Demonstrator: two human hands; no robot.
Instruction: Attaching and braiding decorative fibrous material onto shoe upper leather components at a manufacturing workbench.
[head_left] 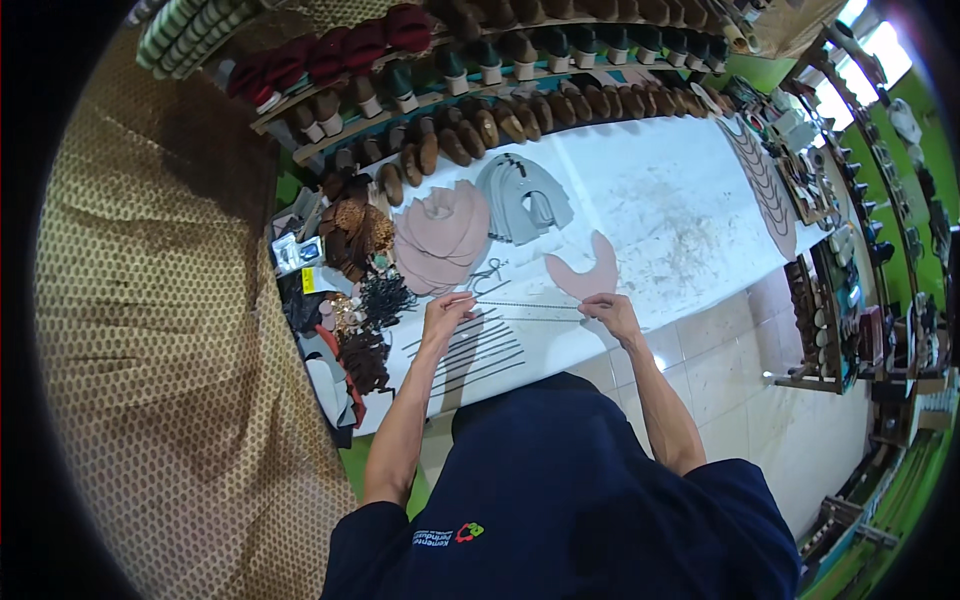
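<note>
A thin dark strip [525,304] is stretched taut between my two hands above the white worktable [660,210]. My left hand [446,312] pinches its left end and my right hand [607,312] pinches its right end. Several more thin dark strips [470,355] lie side by side on the table just below my left hand. A pink U-shaped leather piece [583,272] lies flat right behind my right hand. A pair of scissors [487,273] rests just behind the strip.
A stack of pink cut pieces [440,238] and a stack of grey ones [520,200] lie further back. Shoe lasts fill shelves [500,95] behind the table. Dark trims and clutter [350,300] crowd the table's left end. Tiled floor [740,370] lies to the right.
</note>
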